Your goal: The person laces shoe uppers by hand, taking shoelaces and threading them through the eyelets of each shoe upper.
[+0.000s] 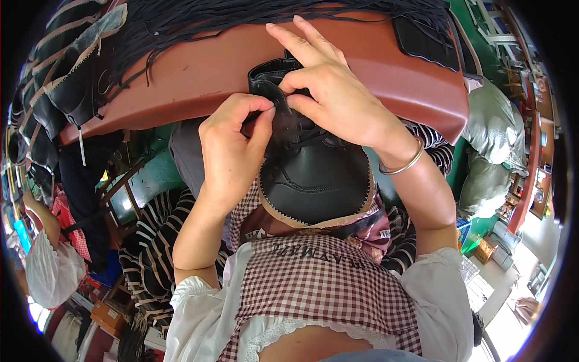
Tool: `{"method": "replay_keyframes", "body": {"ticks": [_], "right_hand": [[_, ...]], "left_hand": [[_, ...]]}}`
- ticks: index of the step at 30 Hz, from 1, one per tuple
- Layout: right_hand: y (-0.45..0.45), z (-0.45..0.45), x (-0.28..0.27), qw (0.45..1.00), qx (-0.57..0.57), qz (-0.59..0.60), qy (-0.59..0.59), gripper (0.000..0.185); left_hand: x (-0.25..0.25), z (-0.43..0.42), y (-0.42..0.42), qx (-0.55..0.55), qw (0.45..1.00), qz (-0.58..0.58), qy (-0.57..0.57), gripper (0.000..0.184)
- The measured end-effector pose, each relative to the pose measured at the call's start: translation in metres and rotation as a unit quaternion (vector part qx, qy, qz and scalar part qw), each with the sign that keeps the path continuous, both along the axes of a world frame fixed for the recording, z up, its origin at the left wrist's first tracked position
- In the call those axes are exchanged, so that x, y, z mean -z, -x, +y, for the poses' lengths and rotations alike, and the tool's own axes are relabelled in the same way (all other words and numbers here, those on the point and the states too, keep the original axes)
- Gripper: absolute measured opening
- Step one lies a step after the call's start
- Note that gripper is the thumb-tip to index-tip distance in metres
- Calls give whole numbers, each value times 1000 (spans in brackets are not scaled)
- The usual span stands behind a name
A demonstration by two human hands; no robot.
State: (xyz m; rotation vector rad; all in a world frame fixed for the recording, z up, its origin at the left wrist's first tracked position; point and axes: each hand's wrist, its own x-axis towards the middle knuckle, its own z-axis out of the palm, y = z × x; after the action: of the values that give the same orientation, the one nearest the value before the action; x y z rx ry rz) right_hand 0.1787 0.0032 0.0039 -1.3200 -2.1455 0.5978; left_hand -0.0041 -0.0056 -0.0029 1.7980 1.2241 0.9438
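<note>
A black leather shoe upper (pixel 316 181) lies against my lap and the table edge, its light-brown zigzag-cut margin towards me. Dark laces (pixel 310 140) cross its throat. My left hand (pixel 234 148) pinches the left eyelet edge between thumb and index finger. From the other side, my right hand (pixel 329 84) closes thumb and index finger on the flap near the collar, its other fingers raised. Whether a lace end is also between either set of fingertips is too small to tell.
Many loose black laces (pixel 199 27) spread across the far side of the reddish-brown padded table (pixel 181 75). At its right lies a black phone-like slab (pixel 425 43). More black uppers (pixel 75 90) hang at the left. Stuffed pale sacks (pixel 491 127) stand right; a person's sleeve (pixel 54 271) shows left.
</note>
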Motion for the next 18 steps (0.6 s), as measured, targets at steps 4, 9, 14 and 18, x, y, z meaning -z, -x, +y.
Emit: {"method": "replay_keyframes", "body": {"ticks": [4,9,14,18], "right_hand": [[5,0,0,1000,6,-8,-24,6],[5,-3,-4,993,12,-58,-103,2],[-70,-34,-90,917,118,325,197,23],[-178,-61,-155,762,-29,646,30,66]], "left_hand": [[0,3,-1,-3,1000,16,10,7],[0,4,-3,-2,998,-20,57,10],[7,7,-3,30,997,-34,68,16],[8,10,3,48,989,-79,117,18]]}}
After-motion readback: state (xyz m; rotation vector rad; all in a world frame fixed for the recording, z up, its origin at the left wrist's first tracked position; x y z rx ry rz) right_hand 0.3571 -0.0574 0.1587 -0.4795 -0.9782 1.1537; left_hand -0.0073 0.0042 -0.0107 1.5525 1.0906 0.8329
